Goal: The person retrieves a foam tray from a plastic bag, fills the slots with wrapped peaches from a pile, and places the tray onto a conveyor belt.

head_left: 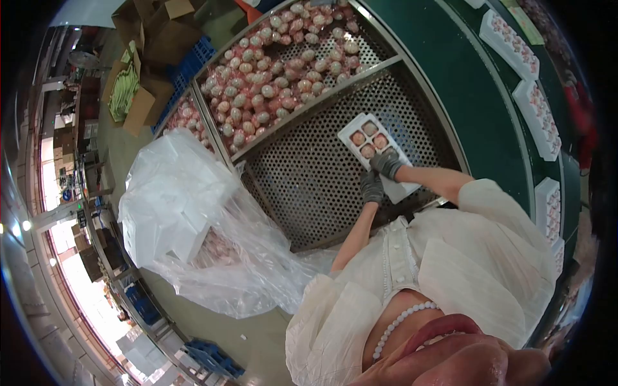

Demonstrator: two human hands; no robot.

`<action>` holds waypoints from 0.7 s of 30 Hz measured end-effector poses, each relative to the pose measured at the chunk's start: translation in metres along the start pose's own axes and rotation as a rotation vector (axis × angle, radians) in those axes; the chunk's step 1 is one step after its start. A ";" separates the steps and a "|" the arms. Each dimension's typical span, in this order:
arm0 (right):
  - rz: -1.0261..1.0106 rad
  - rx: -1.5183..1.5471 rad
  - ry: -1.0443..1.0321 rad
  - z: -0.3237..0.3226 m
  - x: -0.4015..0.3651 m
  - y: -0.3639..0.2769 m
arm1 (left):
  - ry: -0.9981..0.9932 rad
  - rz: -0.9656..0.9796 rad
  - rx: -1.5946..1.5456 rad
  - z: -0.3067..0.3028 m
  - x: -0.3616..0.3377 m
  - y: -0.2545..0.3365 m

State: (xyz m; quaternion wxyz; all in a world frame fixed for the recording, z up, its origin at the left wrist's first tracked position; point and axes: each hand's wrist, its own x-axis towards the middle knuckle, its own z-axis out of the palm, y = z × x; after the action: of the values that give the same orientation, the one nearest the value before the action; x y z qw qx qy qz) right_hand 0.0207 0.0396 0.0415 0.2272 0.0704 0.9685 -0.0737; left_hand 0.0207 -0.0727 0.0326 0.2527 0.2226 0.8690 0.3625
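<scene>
Wearer's face (450, 341) lies nearest the camera, with a bead necklace (404, 314) and a cream blouse (476, 257) just beyond it. Reference landmark: the perforated metal bay (302, 174) ahead of the wearer.

Over the right part of the bay, a white compartment tray (353, 146) lies at a slant, with what appears to be a second white tray (400, 192) partly beneath its near end. Four cells show one egg-like wrapped piece (357, 137) each; the gloves hide the remainder.

Left hand (371, 187), in a grey striped glove, is closed at the tray's near left edge, apparently to steady it. Right hand (387, 163), gloved alike, has its fingers curled down over the near cells; whether they grip a piece cannot be determined.

Beyond the bay, a metal divider (322, 103) holds back a heap of wrapped pieces (257, 90), presumably keeping them off the working surface yet within reach. Left of the bay, a clear plastic bag (257, 283) encloses white foam trays (177, 219), probably for protection. Right of the bay, filled trays (539, 122) stand in a line on a green conveyor (479, 122), their cells facing up, which should keep the contents seated. Far left of the bay, an open cardboard carton (138, 116) stands beside a blue crate (193, 61).
</scene>
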 end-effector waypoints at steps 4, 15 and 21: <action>-0.085 0.102 0.050 0.004 -0.010 0.007 | -0.203 -0.044 -0.089 -0.014 0.009 0.000; -0.006 0.435 0.665 -0.158 0.060 0.112 | -0.107 -0.358 -0.253 -0.011 0.025 0.016; 0.243 0.060 0.067 -0.167 0.197 0.176 | -0.141 -0.345 -0.370 0.030 0.034 -0.037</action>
State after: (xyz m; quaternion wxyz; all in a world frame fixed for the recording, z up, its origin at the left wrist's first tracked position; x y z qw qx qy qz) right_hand -0.1962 0.2615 0.0811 0.1998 0.1963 0.9573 -0.0722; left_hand 0.0054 -0.0612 -0.0223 0.4070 0.0457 0.7934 0.4503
